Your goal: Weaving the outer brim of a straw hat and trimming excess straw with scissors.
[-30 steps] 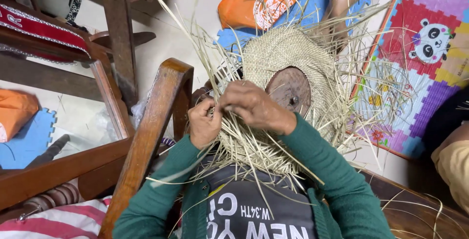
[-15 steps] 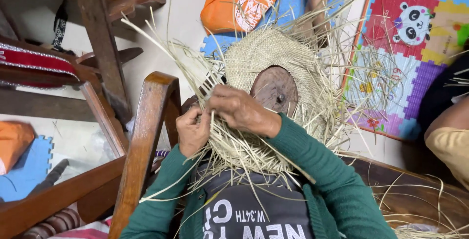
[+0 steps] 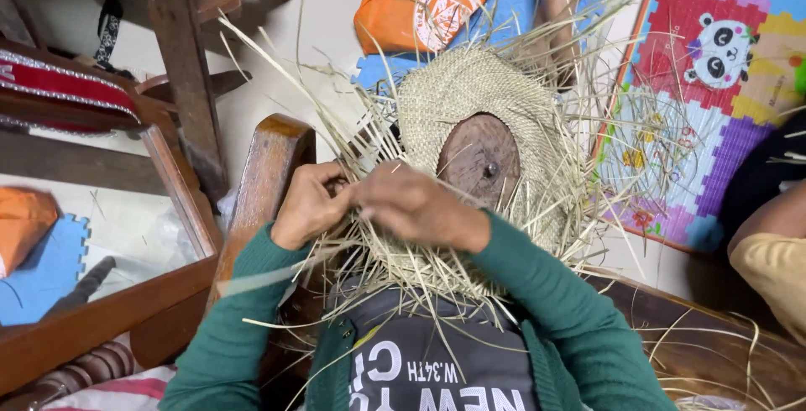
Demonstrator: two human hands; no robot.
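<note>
In the centre of the frame we see a pale, round woven straw hat (image 3: 478,92) sitting over a dark brown rounded wooden block (image 3: 480,159). Its crown looks closely plaited and largely finished, while the edge toward the lower middle of the frame is still a fringe of loose dry straw strands (image 3: 403,268) sticking out in every direction, so we judge the brim to be the part left to weave.

Our left hand (image 3: 309,206), left of centre, is curled nearly closed, its fingers pinching a few strands at the hat's near edge. Our right hand (image 3: 416,208), just beside it and touching it at the fingertips, is also narrowly closed over strands, though motion blur hides exactly which ones. Both green knitted sleeves (image 3: 546,293) reach up from the bottom of the frame.
</note>
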